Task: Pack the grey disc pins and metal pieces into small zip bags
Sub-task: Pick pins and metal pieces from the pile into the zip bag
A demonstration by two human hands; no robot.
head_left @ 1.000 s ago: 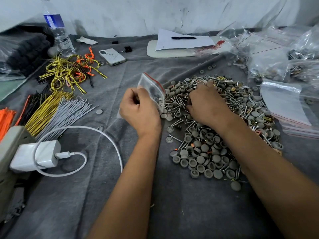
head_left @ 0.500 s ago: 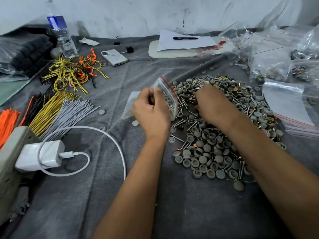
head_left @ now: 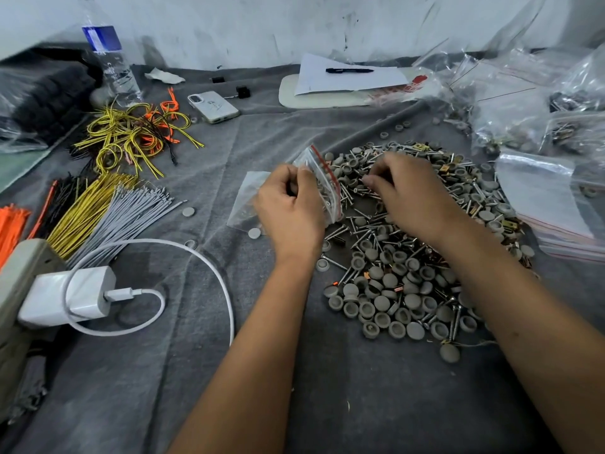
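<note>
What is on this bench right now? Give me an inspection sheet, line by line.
Surface: grey felt cloth, creased, over the whole bench.
Job's things: pile of grey disc pins mixed with screws and brass pieces; small zip bag with a red seal, held at the pile's edge; stack of empty zip bags at right.
Clutter: phone, water bottle, paper with pen, filled bags at back right.
Grippers: left hand grips the bag; right hand rests on the pile, fingers curled, pick hidden.
Cables: white charger with looped lead; yellow wire loops; grey tie bundle.
Surroundings: scuffed white wall.
</note>
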